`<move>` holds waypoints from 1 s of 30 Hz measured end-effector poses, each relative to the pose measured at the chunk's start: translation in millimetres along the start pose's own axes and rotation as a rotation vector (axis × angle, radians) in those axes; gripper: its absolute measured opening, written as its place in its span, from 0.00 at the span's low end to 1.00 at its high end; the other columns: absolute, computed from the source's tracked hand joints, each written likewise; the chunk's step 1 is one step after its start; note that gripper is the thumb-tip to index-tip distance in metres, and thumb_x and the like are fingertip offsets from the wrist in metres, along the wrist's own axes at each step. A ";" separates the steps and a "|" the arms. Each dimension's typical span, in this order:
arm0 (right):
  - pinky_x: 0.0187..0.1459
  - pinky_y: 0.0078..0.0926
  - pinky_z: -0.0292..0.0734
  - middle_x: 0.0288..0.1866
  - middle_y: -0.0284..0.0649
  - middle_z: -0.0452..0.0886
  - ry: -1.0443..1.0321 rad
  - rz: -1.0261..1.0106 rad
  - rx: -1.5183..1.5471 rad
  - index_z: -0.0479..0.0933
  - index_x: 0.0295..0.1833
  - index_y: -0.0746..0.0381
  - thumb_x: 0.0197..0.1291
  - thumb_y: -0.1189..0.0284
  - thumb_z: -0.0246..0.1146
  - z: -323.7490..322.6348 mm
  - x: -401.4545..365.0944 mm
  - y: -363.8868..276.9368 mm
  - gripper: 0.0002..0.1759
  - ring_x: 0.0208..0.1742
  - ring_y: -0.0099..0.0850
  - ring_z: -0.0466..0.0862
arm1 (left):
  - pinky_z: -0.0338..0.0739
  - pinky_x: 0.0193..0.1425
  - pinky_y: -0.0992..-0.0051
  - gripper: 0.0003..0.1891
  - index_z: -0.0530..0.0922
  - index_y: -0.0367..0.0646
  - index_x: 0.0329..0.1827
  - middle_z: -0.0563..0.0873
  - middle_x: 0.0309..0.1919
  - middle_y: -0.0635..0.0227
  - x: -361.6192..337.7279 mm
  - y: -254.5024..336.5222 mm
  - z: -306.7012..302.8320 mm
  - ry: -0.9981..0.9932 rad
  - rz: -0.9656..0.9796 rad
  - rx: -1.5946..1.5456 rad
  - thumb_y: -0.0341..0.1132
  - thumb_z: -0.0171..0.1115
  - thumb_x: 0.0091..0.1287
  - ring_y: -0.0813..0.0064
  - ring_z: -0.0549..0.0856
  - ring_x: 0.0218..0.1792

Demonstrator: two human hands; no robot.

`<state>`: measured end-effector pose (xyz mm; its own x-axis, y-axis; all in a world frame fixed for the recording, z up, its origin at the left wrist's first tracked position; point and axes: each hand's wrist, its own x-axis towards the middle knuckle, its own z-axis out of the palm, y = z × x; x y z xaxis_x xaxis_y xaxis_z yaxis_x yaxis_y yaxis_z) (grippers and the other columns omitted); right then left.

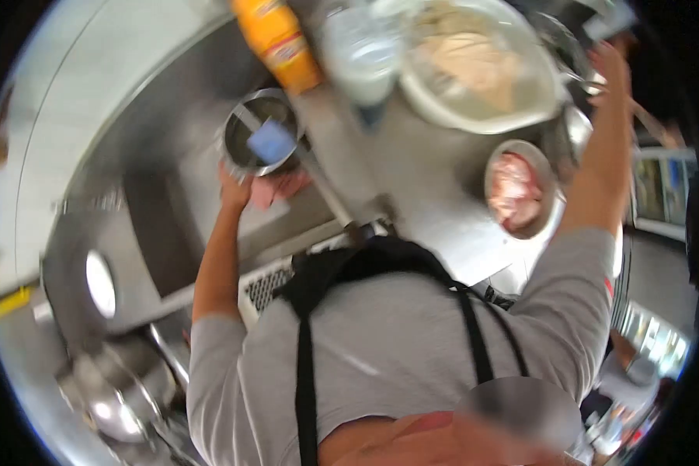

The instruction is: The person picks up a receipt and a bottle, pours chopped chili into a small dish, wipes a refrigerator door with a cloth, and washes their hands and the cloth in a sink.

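My left hand [237, 186] grips the near side of a round metal bowl [231, 144], its fingers partly hidden. A spatula with a blue blade [272, 141] lies across the bowl's opening. Pink raw meat [279, 189] shows just under the bowl, on the steel surface. A long metal bar or handle [326, 185] runs from beside the bowl toward my body. Far to the right, my right hand [611, 71] is stretched out near shiny metal items at the edge of view. Blur hides what its fingers do.
A white basin [547, 101] holds pale food. Closer to me stands a bowl [547, 186] of raw meat. A yellow-orange package [279, 46] and a clear plastic container [363, 58] stand along the back of the steel counter [419, 175]. Metal pots [116, 396] are at lower left.
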<state>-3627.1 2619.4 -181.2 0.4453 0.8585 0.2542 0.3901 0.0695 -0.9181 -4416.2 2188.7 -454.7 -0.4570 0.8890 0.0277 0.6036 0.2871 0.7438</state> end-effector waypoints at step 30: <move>0.52 0.33 0.66 0.57 0.52 0.65 -1.448 -0.715 -0.023 0.57 0.61 0.61 0.47 0.71 0.55 566.7 -838.1 -371.8 0.32 0.52 0.43 0.72 | 0.73 0.30 0.69 0.11 0.70 0.36 0.32 0.79 0.27 0.58 -13.3 -68.0 -185.3 -0.129 -0.059 -0.361 0.36 0.49 0.56 0.68 0.79 0.24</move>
<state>-4602.1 2162.0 -225.1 -0.9140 0.3911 0.1083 0.1907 0.6495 -0.7360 -4572.2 2091.3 -381.9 -0.3845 0.9188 -0.0889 0.2996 0.2153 0.9295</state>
